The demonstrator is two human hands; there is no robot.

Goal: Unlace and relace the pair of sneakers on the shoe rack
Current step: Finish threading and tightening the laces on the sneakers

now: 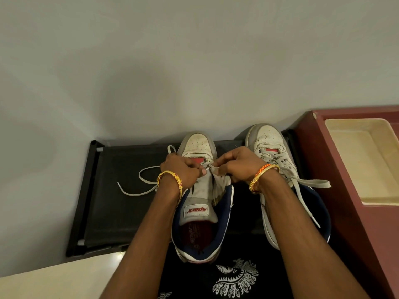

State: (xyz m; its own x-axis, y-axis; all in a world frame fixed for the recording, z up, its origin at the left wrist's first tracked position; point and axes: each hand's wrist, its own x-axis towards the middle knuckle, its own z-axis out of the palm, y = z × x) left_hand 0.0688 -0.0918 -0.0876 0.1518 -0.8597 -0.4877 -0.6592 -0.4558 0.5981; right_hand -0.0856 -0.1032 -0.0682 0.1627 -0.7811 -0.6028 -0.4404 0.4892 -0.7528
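Both hands pinch a grey lace (pixel 212 168) over the left sneaker (pixel 199 203). The left hand (pixel 183 169) grips one end, the right hand (pixel 236 165) another, atop the shoe rack (pixel 121 190).

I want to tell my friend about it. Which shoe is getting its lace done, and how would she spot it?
Find the black rack against the grey wall; two white sneakers sit on it. It is the left sneaker, where both hands meet, the left hand and right hand pinching its lace. Its lace trails loose over the rack, while the right sneaker is fully laced.
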